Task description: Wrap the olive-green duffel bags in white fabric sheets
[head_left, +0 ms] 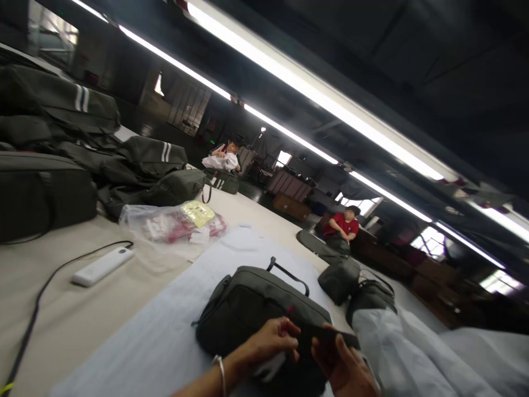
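Dark green bag [264,300], boxy with rounded ends, seen in the head view at lower centre, lying on a white sheet [165,325] spread over a pale table [53,298]. Its cloth is matt, with a seam along the top edge; a thin black handle [289,271] arches above it, and a small red tag [290,310] shows near the hands.

The left hand [276,341], a pale bracelet at its wrist, is at the bag's near side with fingers curled narrowly; whether they pinch anything is unclear. The right hand [347,366] holds a dark strip [345,337] between thumb and fingers.

To the left on the table are a white power bank [103,267] with a black cable [45,284], a clear plastic bag [173,229] with red and white contents and a yellow label, and heaped dark green bags [91,160], some white-striped. At right, crumpled white sheeting [400,353] lies near more dark bags [355,286].

Beyond, two people sit in a dim, tilted workshop under long strip lights [322,94], with bright windows behind.
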`<control>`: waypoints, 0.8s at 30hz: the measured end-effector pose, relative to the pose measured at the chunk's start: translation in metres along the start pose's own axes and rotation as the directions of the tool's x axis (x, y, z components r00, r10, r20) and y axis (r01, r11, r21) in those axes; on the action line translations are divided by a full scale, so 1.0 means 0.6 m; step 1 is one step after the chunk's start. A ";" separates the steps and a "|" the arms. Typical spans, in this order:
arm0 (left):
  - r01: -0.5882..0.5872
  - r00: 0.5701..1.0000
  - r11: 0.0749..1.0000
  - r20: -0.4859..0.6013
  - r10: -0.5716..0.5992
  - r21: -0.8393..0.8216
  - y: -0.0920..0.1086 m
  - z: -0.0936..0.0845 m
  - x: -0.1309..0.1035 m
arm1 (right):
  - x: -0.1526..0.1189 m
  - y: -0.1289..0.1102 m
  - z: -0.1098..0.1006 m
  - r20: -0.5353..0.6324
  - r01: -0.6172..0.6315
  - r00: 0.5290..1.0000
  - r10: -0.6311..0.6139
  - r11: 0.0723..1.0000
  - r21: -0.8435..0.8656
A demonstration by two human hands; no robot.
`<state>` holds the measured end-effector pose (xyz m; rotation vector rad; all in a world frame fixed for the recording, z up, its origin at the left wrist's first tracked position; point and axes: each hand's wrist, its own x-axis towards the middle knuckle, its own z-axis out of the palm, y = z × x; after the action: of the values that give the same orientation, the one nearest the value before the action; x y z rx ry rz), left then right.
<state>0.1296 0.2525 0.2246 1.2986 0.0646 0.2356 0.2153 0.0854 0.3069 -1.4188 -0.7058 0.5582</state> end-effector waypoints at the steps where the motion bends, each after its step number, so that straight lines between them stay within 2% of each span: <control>1: 0.002 1.000 0.999 0.021 -0.003 0.033 0.010 -0.010 -0.003 | 0.005 -0.007 -0.001 -0.038 -0.049 0.998 0.054 0.991 0.122; 3: 0.009 1.000 0.990 0.015 -0.012 0.144 0.030 -0.041 -0.003 | 0.020 -0.023 -0.003 -0.082 -0.105 0.988 0.134 0.951 0.292; 6: 0.037 0.995 0.914 -0.095 0.002 0.405 0.064 -0.104 0.006 | 0.048 -0.044 -0.007 -0.107 -0.098 0.984 0.141 0.939 0.330; 8: 0.086 0.981 0.792 -0.188 0.037 0.604 0.089 -0.142 0.015 | 0.067 -0.052 -0.008 -0.101 -0.089 0.987 0.128 0.941 0.326; 10: 0.160 0.962 0.623 -0.263 0.077 0.766 0.111 -0.165 0.028 | 0.087 -0.057 -0.006 -0.065 -0.104 0.989 0.130 0.944 0.313; 12: 0.223 0.951 0.452 -0.295 0.096 0.864 0.124 -0.173 0.043 | 0.108 -0.062 -0.002 -0.020 -0.130 0.989 0.143 0.943 0.306; 14: 0.233 0.956 0.312 -0.276 0.100 0.921 0.127 -0.169 0.058 | 0.132 -0.067 -0.001 0.003 -0.133 0.990 0.139 0.940 0.315; 17: 0.192 0.972 0.167 -0.211 0.106 0.967 0.119 -0.162 0.070 | 0.172 -0.066 -0.007 -0.031 -0.069 0.996 0.087 0.928 0.367; 20: 0.169 0.981 0.119 -0.178 0.075 0.978 0.118 -0.173 0.066 | 0.212 -0.048 -0.020 -0.100 -0.018 0.993 0.066 0.906 0.423; 22: 0.158 0.986 0.159 -0.164 0.029 0.975 0.130 -0.191 0.064 | 0.235 -0.033 -0.026 -0.131 -0.022 0.987 0.090 0.894 0.448; 24: 0.150 0.988 0.245 -0.153 -0.007 0.958 0.149 -0.211 0.075 | 0.253 -0.024 -0.029 -0.134 -0.034 0.985 0.106 0.889 0.457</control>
<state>0.1386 0.4040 0.2799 2.5794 0.4522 0.1724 0.3305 0.1825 0.3369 -1.0350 -0.3650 0.6157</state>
